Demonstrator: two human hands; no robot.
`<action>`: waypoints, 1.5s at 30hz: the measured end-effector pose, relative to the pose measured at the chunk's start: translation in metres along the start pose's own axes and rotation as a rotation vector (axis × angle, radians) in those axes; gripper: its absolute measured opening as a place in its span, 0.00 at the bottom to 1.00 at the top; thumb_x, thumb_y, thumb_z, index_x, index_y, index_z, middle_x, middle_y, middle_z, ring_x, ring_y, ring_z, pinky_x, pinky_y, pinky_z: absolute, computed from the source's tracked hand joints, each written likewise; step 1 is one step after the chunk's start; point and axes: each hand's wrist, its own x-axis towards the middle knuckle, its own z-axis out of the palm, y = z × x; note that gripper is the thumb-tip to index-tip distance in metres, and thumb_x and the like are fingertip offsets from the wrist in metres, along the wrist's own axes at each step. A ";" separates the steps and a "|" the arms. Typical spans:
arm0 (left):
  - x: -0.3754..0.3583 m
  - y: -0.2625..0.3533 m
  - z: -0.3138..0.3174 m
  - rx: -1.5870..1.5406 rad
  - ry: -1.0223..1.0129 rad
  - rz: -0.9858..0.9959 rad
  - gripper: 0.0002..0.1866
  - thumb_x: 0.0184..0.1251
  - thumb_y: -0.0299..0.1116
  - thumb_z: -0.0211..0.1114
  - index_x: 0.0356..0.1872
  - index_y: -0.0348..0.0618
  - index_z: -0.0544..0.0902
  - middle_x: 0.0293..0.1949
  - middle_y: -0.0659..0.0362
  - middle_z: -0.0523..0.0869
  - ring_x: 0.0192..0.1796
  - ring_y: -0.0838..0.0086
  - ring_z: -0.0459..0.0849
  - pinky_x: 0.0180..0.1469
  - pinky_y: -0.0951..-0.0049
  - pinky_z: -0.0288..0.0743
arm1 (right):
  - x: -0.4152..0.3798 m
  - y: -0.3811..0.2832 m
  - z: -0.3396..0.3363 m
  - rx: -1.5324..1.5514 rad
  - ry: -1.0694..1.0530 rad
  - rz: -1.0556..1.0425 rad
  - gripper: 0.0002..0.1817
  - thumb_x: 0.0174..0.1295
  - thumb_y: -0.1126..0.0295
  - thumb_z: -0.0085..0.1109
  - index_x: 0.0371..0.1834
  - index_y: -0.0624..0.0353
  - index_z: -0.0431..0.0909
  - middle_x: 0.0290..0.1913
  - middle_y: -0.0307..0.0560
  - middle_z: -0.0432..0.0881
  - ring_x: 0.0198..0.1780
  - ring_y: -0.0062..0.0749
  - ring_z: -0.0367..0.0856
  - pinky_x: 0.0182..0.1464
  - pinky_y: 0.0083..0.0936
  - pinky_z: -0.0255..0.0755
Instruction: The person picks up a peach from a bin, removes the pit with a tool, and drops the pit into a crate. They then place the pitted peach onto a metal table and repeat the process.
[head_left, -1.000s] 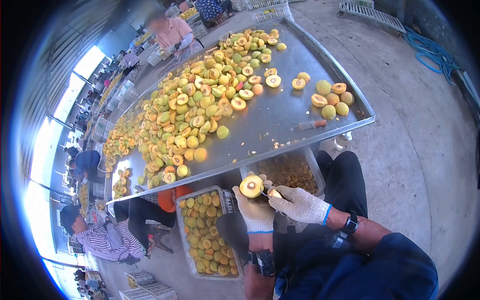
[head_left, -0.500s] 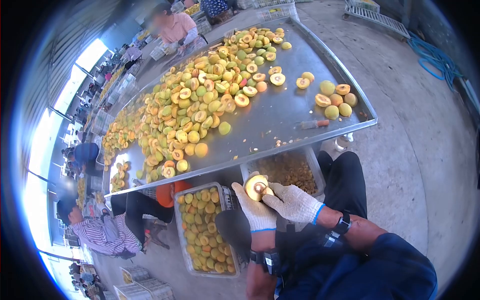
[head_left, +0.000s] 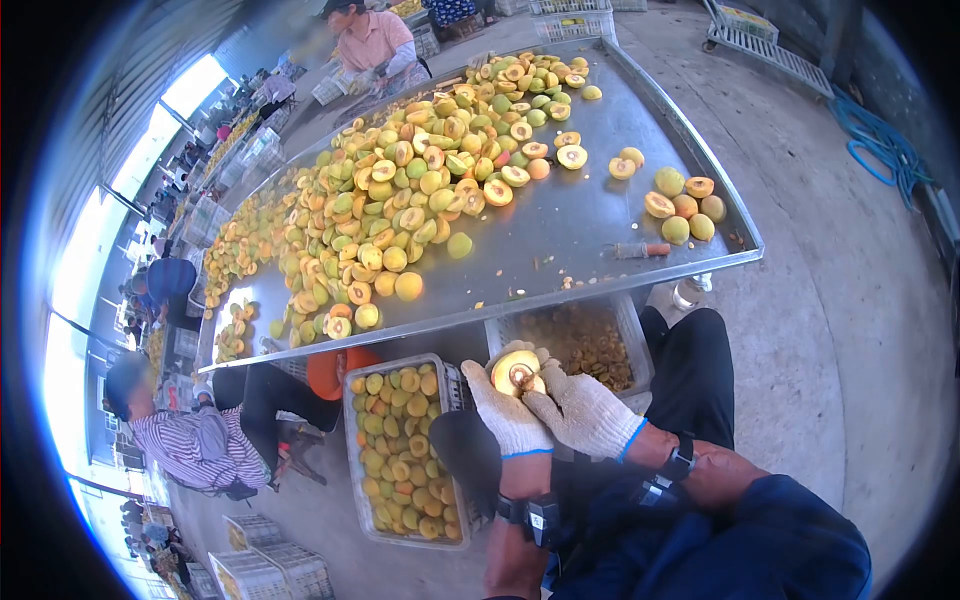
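Note:
Both my hands wear whitish knit gloves with blue cuffs and meet just below the table's front edge. My left hand [head_left: 510, 415] cups a halved apricot [head_left: 515, 372], its yellow cut face up and a brown stone showing in the middle. My right hand [head_left: 588, 410] is closed against the fruit's right side, its thumb by the stone; whether a small tool is in it is hidden. Behind the hands sits a crate of brown stones and scraps [head_left: 575, 340]. On the metal table [head_left: 560, 225] lies a big heap of whole and halved apricots [head_left: 400, 190].
A small tool with a reddish handle [head_left: 642, 250] lies near the table's front right, beside several apricots [head_left: 685, 208]. A crate full of apricots [head_left: 405, 450] stands at my left. Co-workers sit at left [head_left: 200, 440] and across the table [head_left: 378, 45]. Blue hose [head_left: 885, 150] lies at right.
The view has shifted slightly, so the table sits a little differently. My hands stay around the apricot half, with the right thumb slightly closer to the stone. The co-worker across has raised their head.

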 end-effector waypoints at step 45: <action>-0.016 0.029 0.046 0.446 -0.327 0.460 0.28 0.85 0.51 0.55 0.38 0.33 0.87 0.29 0.59 0.87 0.27 0.83 0.80 0.28 0.80 0.71 | -0.013 -0.005 -0.020 0.611 -0.164 0.183 0.22 0.84 0.48 0.43 0.48 0.55 0.77 0.21 0.34 0.73 0.16 0.17 0.68 0.18 0.20 0.61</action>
